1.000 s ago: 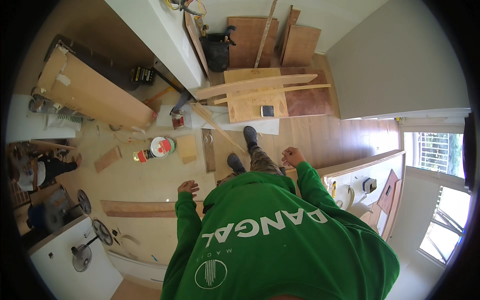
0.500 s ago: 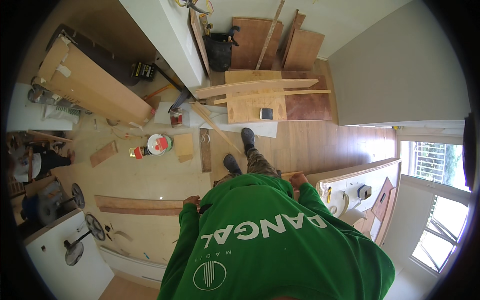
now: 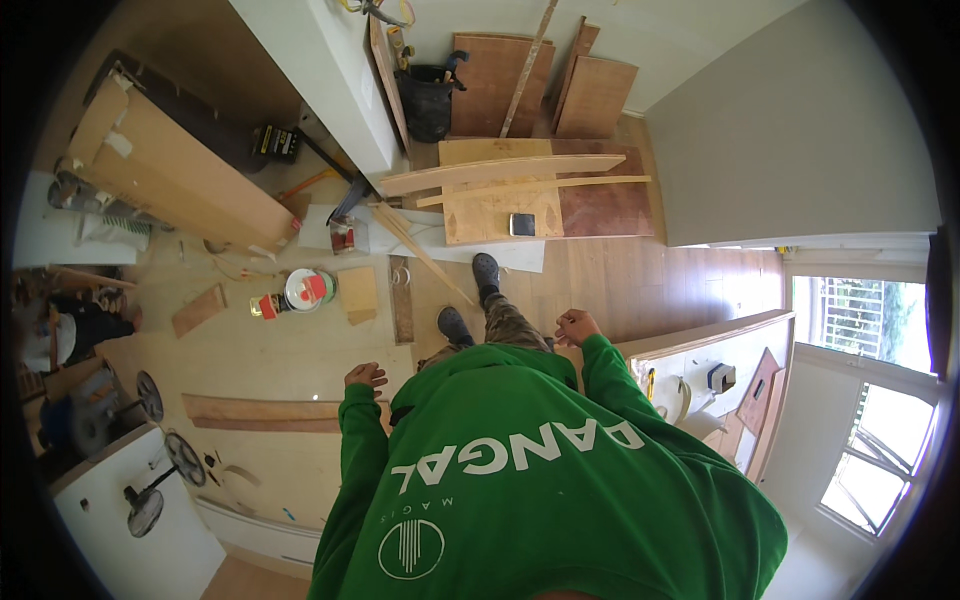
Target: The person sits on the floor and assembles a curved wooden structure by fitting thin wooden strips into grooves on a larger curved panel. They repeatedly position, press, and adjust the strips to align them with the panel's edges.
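Observation:
My left hand (image 3: 366, 375) hangs at my left side, its fingers loosely curled and a little apart, with nothing visible in them. Below it lies a long reddish wood strip (image 3: 260, 413) on a pale surface. Out in front of my right hip is my right hand (image 3: 577, 327), fingers bent and partly apart; I see no object held there. To its right stands a long pale panel or bench (image 3: 710, 338) with tools on it. My shod feet (image 3: 486, 270) are on the floor, one ahead of the other.
Plywood sheets (image 3: 500, 205) lie ahead with two long wood strips (image 3: 520, 170) and a dark square item (image 3: 522, 224) on top. A black bucket (image 3: 428, 105) stands by the wall. At left are a white tub (image 3: 308, 290), a long cardboard box (image 3: 165, 165) and a fan (image 3: 147, 510).
Both hands have come forward from my sides, the right one farther and slightly inward, the left one slightly outward. The fingers look looser now. The view has shifted slightly.

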A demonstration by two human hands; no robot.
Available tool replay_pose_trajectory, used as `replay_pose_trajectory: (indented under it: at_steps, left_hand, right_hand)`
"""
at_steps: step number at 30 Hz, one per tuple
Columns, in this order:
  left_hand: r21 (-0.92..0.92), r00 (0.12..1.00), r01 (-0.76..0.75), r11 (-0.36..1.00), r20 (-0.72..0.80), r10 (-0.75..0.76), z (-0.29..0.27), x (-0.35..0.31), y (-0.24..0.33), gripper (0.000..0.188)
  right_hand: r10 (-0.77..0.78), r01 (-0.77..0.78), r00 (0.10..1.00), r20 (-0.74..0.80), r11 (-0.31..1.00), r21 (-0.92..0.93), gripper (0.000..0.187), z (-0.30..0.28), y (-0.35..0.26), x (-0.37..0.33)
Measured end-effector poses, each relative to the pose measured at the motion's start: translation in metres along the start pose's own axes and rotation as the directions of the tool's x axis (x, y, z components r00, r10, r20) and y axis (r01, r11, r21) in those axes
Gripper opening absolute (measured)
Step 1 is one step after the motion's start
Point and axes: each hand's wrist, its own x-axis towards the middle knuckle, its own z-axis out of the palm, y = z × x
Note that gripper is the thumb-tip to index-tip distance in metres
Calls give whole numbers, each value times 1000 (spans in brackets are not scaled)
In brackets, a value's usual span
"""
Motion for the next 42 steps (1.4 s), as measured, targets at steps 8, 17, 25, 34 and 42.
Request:
replay_pose_trajectory:
  at_steps: [8,17,25,34,42]
  left_hand:
    - [-37,995,101,994,-9,-102,2,0,-43,35]
    - [36,996,89,995,-16,-88,11,-7,-58,38]
    - [29,999,32,999,-18,-32,10,-9,-22,35]
    - [26,998,54,998,-13,-54,11,-3,-28,35]
    - [5,992,127,992,-18,-127,9,-4,-38,37]
  right_hand:
    - [138,-139,990,-16,983,-120,24,-2,24,-3]
    - [163,-164,986,-20,982,-93,26,-1,31,-9]
    - [108,-108,994,26,994,-26,24,1,24,5]
    - [77,-77,997,28,997,15,22,1,34,1]
    - [30,-29,999,27,998,-50,20,6,36,0]
